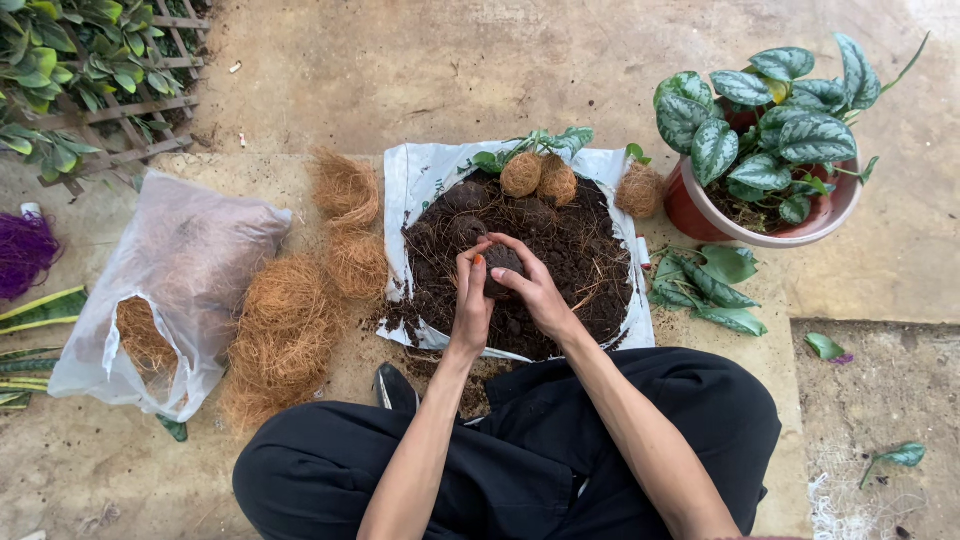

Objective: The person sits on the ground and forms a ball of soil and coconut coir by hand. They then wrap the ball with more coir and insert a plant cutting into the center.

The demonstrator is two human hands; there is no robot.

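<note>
At the far left lies a purple fibre bundle (22, 252), then a translucent plastic bag (170, 290) with coconut fibre inside, and loose clumps of coconut fibre (285, 325) beside it on the concrete. In the middle, a white plastic sheet (420, 175) carries a heap of dark soil (585, 260). The left hand (470, 300) and right hand (535, 290) meet over the heap, both cupped and pressed around 1 soil ball (502, 262), which sits between the palms, roughly round with no clear long axis; neither hand is nearer. Behind it rest 2 fibre-wrapped balls (538, 177), a 3rd (640, 190) just off the sheet. Cut leaves (715, 290) lie right, below a red pot (700, 215) of silver-patterned plants (770, 115).
</note>
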